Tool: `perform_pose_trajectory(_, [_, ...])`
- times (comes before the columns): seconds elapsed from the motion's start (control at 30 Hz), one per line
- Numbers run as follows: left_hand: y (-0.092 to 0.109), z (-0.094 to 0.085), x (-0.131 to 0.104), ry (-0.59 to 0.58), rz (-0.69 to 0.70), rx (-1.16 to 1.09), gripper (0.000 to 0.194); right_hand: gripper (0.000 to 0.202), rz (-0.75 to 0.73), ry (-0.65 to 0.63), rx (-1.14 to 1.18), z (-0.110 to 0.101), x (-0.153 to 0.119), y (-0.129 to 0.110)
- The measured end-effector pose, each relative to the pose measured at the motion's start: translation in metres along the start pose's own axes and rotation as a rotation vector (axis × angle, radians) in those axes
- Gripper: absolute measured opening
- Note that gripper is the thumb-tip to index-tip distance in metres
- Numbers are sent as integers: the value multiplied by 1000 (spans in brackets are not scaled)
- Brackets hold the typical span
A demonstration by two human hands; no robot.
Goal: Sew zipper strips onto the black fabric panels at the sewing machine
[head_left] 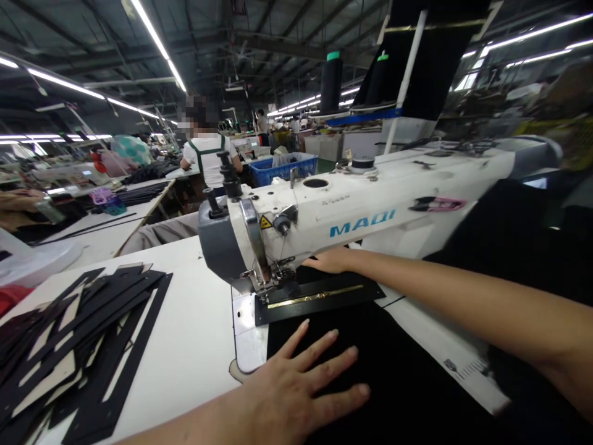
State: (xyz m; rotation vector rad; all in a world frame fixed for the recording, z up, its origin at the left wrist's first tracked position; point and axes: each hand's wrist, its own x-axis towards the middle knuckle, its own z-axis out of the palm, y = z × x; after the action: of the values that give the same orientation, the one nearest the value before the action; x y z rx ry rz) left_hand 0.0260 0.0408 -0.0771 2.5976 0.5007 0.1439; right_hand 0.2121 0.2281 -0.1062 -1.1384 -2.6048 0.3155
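The zip [319, 296] already lies along a black strip [331, 302] on the cloth [407, 377], at the sewing machine [361, 204]; stitching left, I cannot tell. Left hand [296, 383]: fingers spread, released, on the cloth. Right hand [331, 259]: fingers partly hidden, grasp unclear. Pieces [106, 334] remain piled on the worktop [194, 309].

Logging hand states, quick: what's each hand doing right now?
Left hand: open, spread palm-down over the black fabric.
Right hand: partly hidden by the sewing machine; whether it grips anything cannot be told.
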Motion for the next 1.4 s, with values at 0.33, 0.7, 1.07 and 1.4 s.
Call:
perform_pose_trajectory(0.33, [13,13,-13,378,-155,89,56,40,-62,1,17,-19,5,-11])
perform_pose_trajectory(0.7, [-26,-6,-50,561,-506,489,19,15,-78,221,-264,-7,-129,-108])
perform_pose_trajectory(1.07, [-27,-18,-50,530,-455,501,18,22,123,125,-392,2,-104,-115])
perform_pose_trajectory(1.4, [-37,-20,-47,656,-547,410,14,24,-32,46,-109,5,-71,-147])
